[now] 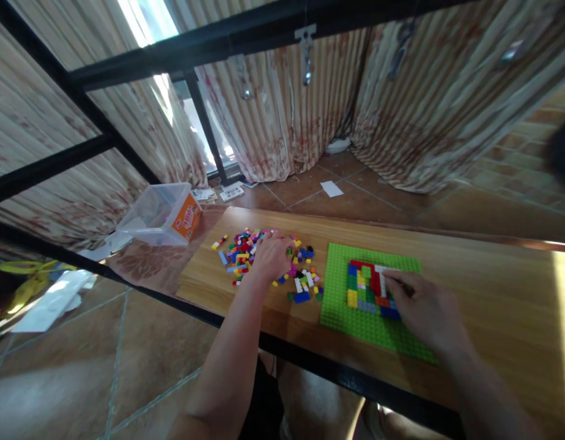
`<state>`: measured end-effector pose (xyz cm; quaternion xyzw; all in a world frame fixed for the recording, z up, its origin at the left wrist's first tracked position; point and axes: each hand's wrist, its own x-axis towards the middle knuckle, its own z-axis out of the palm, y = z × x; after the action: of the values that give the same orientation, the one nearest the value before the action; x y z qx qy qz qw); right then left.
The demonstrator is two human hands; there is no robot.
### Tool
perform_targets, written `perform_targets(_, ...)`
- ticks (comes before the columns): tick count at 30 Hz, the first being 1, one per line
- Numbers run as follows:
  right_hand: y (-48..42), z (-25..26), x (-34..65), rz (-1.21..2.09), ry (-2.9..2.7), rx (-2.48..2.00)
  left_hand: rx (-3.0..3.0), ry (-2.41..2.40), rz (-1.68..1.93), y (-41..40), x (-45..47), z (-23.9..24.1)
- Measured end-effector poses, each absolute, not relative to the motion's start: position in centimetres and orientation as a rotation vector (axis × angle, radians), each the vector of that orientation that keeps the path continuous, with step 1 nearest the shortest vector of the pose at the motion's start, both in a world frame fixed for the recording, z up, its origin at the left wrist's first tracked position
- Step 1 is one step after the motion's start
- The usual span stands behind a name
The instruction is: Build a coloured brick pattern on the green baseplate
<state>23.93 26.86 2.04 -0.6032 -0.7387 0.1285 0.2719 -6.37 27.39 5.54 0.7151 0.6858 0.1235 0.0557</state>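
Note:
My left hand [272,255] reaches into a loose pile of coloured toy bricks [242,252], its fingers bent and somewhat apart among them. No brick shows in its grasp. Over a green baseplate [340,311] is my right hand [427,305], thumb and fingers pinched together at the right side of a flat brick build [367,305]. Red, white, blue, yellow, green, grey and orange bricks make up that build. Whatever lies between the right fingertips is hidden by the hand. White, black and blue bricks [302,297] lie between the pile and the baseplate.
The wooden table [493,269] has a dark front edge. A clear plastic box [149,211] with an orange label stands beyond its left end. Papers [332,188] lie on the tiled floor near the curtains [282,116]. A dark metal bar [264,36] crosses above.

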Motion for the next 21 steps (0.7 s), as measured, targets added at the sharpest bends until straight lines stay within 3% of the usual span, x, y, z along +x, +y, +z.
perform_targets(12,26.9,3.2,24.9,0.311,-1.904,-1.663,2.308,2.033,0.395,28.4,-6.7,5.2)
perform_targets(21,27.0,3.4,25.5,0.408,-1.736,-1.563,1.852,1.668,1.021,28.4,-3.0,5.8)
